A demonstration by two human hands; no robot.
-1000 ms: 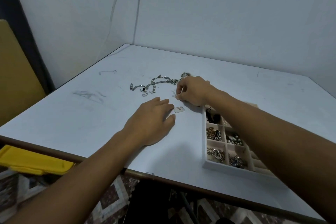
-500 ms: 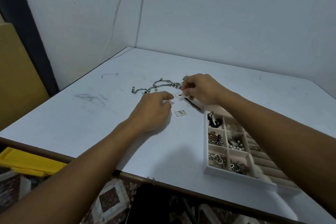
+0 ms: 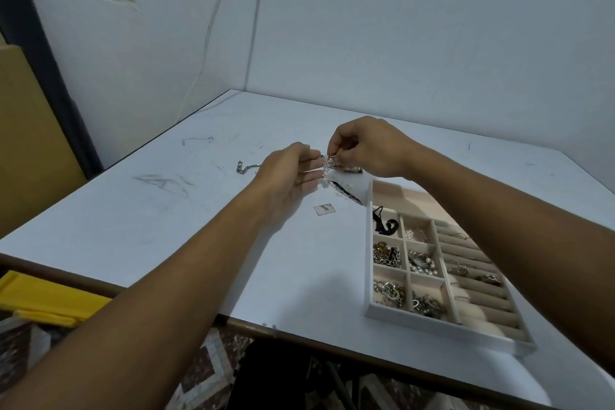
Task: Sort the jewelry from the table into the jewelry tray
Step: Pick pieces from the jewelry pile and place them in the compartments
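In the head view, at frame centre, your right hand (image 3: 362, 150) pinches a sparkly jewelry piece (image 3: 327, 166) above the table (image 3: 166, 226). Your left hand (image 3: 286, 176), fingers straight, is just beside it. The jewelry tray (image 3: 368, 260) sits lower right.

1. White compartmented jewelry tray (image 3: 368, 243) sits on the white tabletop (image 3: 166, 226), at four o'clock.
2. Small square clear packet (image 3: 323, 210) lies at ten o'clock of it.
3. Silver metal chain (image 3: 244, 167): ten o'clock of the packet.
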